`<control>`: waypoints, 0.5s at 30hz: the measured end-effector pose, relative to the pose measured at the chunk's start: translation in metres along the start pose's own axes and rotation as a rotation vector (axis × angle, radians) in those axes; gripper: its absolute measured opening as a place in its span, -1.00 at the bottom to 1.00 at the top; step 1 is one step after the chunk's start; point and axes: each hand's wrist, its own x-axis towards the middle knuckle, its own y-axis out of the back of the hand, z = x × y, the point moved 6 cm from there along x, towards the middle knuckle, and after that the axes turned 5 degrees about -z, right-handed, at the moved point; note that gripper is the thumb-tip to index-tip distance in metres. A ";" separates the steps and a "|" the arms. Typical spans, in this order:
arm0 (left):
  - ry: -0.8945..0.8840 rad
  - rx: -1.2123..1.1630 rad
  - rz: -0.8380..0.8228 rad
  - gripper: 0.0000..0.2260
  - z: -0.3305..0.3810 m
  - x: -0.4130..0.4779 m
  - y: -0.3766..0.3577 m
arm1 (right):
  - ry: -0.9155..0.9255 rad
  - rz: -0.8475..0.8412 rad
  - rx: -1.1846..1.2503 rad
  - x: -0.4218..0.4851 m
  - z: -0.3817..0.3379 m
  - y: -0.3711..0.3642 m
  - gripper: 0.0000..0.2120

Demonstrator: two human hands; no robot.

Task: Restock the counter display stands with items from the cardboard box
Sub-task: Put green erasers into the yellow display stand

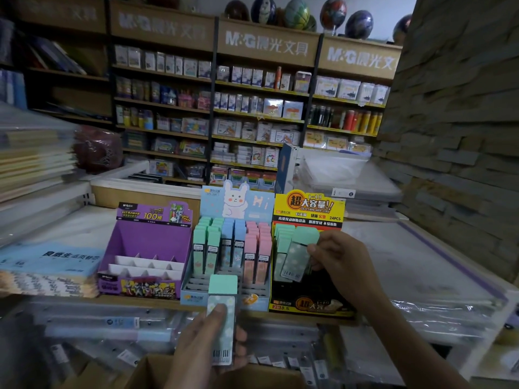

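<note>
The middle stand (238, 206) sits on the worktop (140, 301) just beyond the left hand (202, 341) and its near case (222, 313). The right hand (342, 262) holds the far case (297, 256) inside the right stand (309, 209). The left stand (148, 240) is left of both hands. The cardboard box (151, 372) is below the left hand, and the shelves (252, 122) are behind.

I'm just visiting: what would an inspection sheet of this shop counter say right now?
Surface: wooden counter bearing three stands.
Job's things: purple stand looks empty; bunny stand partly filled; yellow stand partly filled; cardboard box at bottom edge.
Clutter: blue pads at left; plastic-wrapped stock around.
Hands: left hand grips a green pack below the bunny stand; right hand pinches a second pack at the yellow stand.
Cables: nothing seen.
Surroundings: stocked shelves, balls on top, brick wall at right.
</note>
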 end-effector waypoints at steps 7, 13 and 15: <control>-0.014 -0.029 0.074 -0.87 -0.003 0.001 0.007 | 0.026 -0.103 0.017 -0.003 -0.004 -0.013 -0.91; -0.055 -0.043 0.109 -0.88 -0.008 0.000 0.010 | 0.051 -0.153 -0.005 -0.002 -0.010 -0.017 -0.94; -0.058 -0.033 0.073 -0.88 -0.009 0.003 0.009 | 0.052 -0.139 -0.028 0.000 -0.009 -0.018 -0.94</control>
